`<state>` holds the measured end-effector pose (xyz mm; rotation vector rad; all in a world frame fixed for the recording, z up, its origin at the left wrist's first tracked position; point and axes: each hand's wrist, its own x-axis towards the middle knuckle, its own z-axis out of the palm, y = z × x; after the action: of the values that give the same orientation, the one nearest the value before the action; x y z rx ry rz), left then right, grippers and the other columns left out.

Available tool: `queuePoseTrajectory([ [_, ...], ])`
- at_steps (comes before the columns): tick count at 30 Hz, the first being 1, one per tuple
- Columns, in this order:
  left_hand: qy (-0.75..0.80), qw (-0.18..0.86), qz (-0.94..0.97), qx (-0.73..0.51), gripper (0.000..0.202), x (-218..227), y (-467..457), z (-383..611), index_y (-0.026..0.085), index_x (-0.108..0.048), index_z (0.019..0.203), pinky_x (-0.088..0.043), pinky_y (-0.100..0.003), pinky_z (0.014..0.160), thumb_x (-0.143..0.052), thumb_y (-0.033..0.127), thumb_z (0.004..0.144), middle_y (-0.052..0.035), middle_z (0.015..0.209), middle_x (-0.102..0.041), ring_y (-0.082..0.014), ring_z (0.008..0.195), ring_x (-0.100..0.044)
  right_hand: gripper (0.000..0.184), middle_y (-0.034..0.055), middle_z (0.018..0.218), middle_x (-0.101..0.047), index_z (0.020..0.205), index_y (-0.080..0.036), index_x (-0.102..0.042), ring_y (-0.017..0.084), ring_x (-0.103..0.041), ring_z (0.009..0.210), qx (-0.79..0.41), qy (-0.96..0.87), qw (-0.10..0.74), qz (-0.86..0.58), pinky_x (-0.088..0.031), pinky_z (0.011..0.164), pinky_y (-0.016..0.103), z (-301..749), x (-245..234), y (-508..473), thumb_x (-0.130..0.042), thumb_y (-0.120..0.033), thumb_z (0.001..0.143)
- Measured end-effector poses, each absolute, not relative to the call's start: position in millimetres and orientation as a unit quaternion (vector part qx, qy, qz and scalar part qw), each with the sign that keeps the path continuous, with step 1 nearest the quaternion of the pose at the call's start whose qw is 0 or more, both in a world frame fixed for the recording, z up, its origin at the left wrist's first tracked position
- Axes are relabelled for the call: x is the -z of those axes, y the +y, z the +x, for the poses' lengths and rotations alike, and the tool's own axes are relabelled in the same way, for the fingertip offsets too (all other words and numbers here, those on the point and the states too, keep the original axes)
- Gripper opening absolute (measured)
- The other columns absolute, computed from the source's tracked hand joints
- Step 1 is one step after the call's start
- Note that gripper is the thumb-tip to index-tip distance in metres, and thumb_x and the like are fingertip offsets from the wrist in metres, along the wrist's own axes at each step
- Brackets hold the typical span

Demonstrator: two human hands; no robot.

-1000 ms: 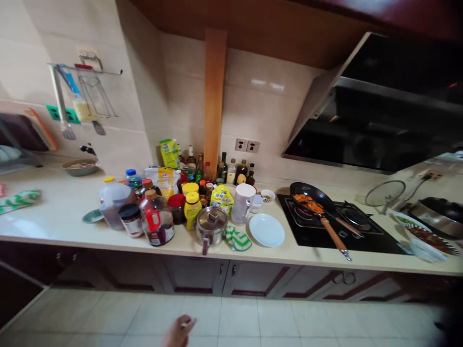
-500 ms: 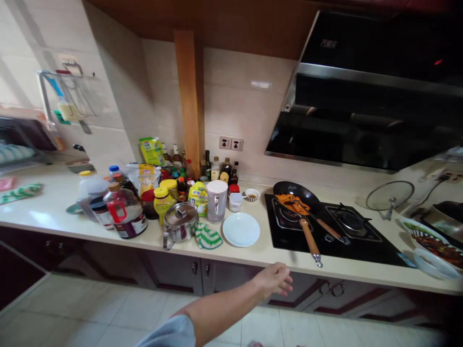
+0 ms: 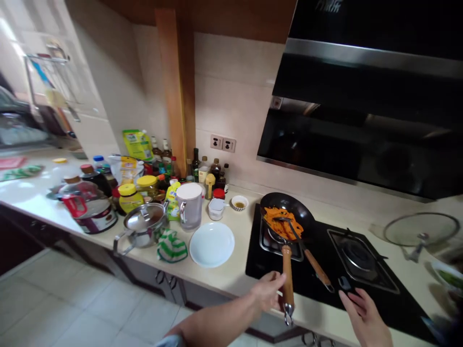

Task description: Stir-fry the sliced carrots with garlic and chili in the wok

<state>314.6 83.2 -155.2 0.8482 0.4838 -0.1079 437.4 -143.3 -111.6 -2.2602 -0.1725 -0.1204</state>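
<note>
A black wok (image 3: 297,208) with orange food (image 3: 278,220) sits on the left burner of the black hob (image 3: 365,284). Its wooden handle (image 3: 287,274) points toward me. My left hand (image 3: 268,292) is at that handle, thumb and fingers curved against its left side, not closed round it. A spatula rests in the wok; its wooden handle (image 3: 315,266) runs out to the right. My right hand (image 3: 363,315) hovers over the hob's front edge, just right of the spatula handle's end, fingers apart and holding nothing.
An empty white plate (image 3: 211,243) lies left of the hob, with a striped cloth (image 3: 171,246), a lidded steel pot (image 3: 142,222) and a white jug (image 3: 190,205) beside it. Jars and bottles crowd the counter behind. A glass lid (image 3: 421,229) lies at far right. The hood (image 3: 361,96) hangs overhead.
I have come closer to the hob. My left hand moved from mid-air to the wok handle. My right hand has entered at the lower right.
</note>
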Motion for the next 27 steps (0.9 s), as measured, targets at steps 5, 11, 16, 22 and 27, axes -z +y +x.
queuePoseTrajectory([
  [5,0.239,0.891,0.385,0.027,0.070,163.8,75.2,339.2,0.022,-0.037,0.094,-0.049,-0.045,0.063,-0.071,0.067,0.053,-0.0025,0.068,-0.060,-0.0227,0.058,-0.064,0.083,0.0122,0.104,-0.066,0.125,-0.022,-0.040,0.027,-0.066,0.088,-0.227,-0.065,0.484,-0.843,-0.054,0.072,0.038,487.1,91.9,-92.0,-0.067,-0.064,0.058],
  [11,0.273,0.862,0.427,-0.009,0.057,146.3,71.8,352.3,0.021,-0.038,0.088,-0.044,-0.026,0.045,-0.073,0.055,0.058,0.0042,0.056,-0.054,-0.0088,0.040,-0.047,0.039,-0.0094,0.049,-0.044,0.091,-0.020,-0.054,0.003,-0.039,0.036,-0.532,-0.037,0.611,-0.585,-0.026,0.034,0.013,498.3,89.2,-58.8,-0.070,-0.047,0.069],
  [16,0.296,0.851,0.432,-0.036,0.054,146.7,65.0,355.7,0.020,-0.039,0.086,-0.036,-0.020,0.038,-0.071,0.054,0.059,0.0059,0.056,-0.050,-0.0060,0.037,-0.042,0.039,-0.0101,0.050,-0.039,0.097,-0.021,-0.055,0.003,-0.036,0.038,-0.523,-0.190,0.495,-0.667,-0.023,0.036,0.013,549.9,44.5,-79.9,-0.063,-0.052,0.074],
  [22,0.256,0.855,0.448,-0.051,0.054,147.5,59.1,353.2,0.021,-0.038,0.085,-0.036,-0.019,0.039,-0.072,0.053,0.059,0.0080,0.058,-0.049,-0.0045,0.039,-0.041,0.043,-0.0090,0.044,-0.032,0.112,-0.019,-0.060,0.006,-0.029,0.035,-0.285,-0.400,0.077,-0.868,-0.020,0.035,0.019,608.9,-95.5,-49.6,-0.054,-0.047,0.080],
  [27,0.264,0.855,0.444,-0.052,0.050,152.6,58.4,354.0,0.022,-0.034,0.083,-0.036,-0.018,0.038,-0.069,0.051,0.062,0.0094,0.057,-0.048,-0.0043,0.038,-0.040,0.021,-0.0071,0.037,-0.034,0.079,-0.018,-0.073,0.006,-0.029,0.032,-0.210,-0.424,-0.183,-0.862,-0.021,0.040,0.023,603.7,-170.4,13.6,-0.058,-0.032,0.075],
])
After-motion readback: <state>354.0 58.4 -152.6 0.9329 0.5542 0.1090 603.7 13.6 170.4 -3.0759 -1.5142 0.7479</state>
